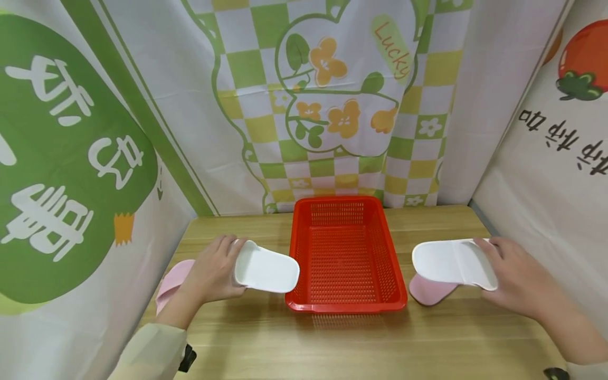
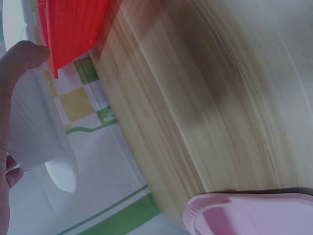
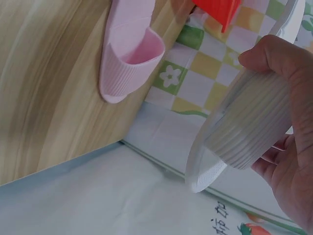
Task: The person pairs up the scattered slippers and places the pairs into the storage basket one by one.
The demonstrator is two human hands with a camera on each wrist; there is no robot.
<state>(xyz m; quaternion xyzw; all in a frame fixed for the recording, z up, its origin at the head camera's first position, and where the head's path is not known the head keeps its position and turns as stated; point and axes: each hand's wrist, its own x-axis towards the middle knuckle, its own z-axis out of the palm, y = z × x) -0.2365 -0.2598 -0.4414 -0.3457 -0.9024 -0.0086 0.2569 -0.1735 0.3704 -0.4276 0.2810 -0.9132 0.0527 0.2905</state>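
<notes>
White slipper (image 1: 269, 269) — gripped by left hand (image 1: 216, 269), raised above table (image 1: 332, 345) | second white slipper (image 1: 439, 261) — gripped by right hand (image 1: 515, 272), likewise raised | red basket (image 1: 345, 307), perforated, between both hands | pink slipper (image 1: 177, 273), on table, left of left hand | second pink slipper (image 1: 429, 291), on table, left of right hand, partly hidden from head view

Basket (image 1: 345, 307): glossy plastic, perforated. White slippers (image 1: 271, 269): matt, plastic-looking, straps (image 3: 249, 122) ribbed. Table (image 1: 332, 348) at 6 o'clock: smooth wood-grain; curtain (image 1: 261, 68) at 12 o'clock: matt cloth.
</notes>
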